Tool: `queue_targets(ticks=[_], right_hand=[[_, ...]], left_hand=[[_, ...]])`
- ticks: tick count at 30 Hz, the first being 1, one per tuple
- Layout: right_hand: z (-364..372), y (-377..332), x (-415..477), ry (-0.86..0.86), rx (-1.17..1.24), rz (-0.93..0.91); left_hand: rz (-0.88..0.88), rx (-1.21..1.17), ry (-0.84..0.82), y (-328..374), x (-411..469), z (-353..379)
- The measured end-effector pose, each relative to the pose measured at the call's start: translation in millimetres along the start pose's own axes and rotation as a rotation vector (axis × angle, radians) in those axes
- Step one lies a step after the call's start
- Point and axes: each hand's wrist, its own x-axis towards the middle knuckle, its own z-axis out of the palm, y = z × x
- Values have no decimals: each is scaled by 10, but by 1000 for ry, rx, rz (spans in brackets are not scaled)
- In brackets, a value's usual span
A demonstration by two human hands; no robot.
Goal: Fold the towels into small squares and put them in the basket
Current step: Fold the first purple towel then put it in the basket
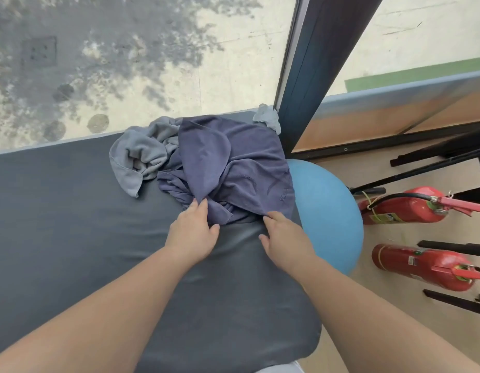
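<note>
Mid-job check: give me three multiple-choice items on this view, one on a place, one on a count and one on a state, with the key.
1. Where does the crumpled light grey towel lie?
A. left of the dark blue towel
B. right of it
C. on the floor

2. How many red fire extinguishers are in view?
A. one
B. two
C. three

3. The dark blue towel is:
A. folded into a small square
B. rumpled and gripped by both hands
C. untouched

Key:
1 A: it sits at the blue towel's left edge on the dark padded table.
2 B: two lie at the right, one nearer than the other.
3 B: the left hand and right hand pinch its near edge.
</note>
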Motion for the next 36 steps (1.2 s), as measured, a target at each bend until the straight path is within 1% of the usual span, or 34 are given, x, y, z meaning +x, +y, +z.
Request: queue_targets(ticks=[3,7,10,11,13,15,17,19,22,24,25,27,29,31,33,36], right_hand=[[-214,-63,-102,225,59,-39],[-623,-193,-296,489,202,-61],[-934,-332,-501,598,281,-132],[-1009,-382,-571,603,299,-156],[-1123,-505,-721,554,360,-157],[-1213,-660,-900,499,386,-173],[-1265,-848,-1095,483,332,-280],[-1272,-1065,-1305,436,275,-395],[-1201,-1400,-1619,360,269,-479],[-1126,-1582,-1817,345,287,-499],[-1090,-1653,-1911,346,304,-499],[-1020,-1772,-2091,357,326,-479],[-931,-1876,-2275,380,337,-435],[-816,-1991,-2472,420,372,-359],[-666,-2105,-2662,475,412,-262],[-387,-2237,-2916,534,421,-146]], left_hand=[[3,-60,115,-2,-236,-224],[-48,-88,188,-26,-540,-528],[-126,-143,232,-82,-799,-705],[-152,-154,256,-113,-898,-743],[-211,-172,289,-200,-1105,-774],[-266,-173,251,-303,-1326,-766],[-274,-132,178,-378,-1572,-723],[-176,-191,119,-386,-1809,-645],[81,-418,85,-267,-2097,-478],[222,-521,154,-226,-2213,-375],[238,-554,192,-246,-2264,-353],[219,-574,253,-374,-2353,-321],[198,-610,251,-569,-2482,-308],[198,-687,229,-785,-2654,-313],[199,-744,241,-1012,-2848,-321],[230,-715,240,-1368,-3114,-276]])
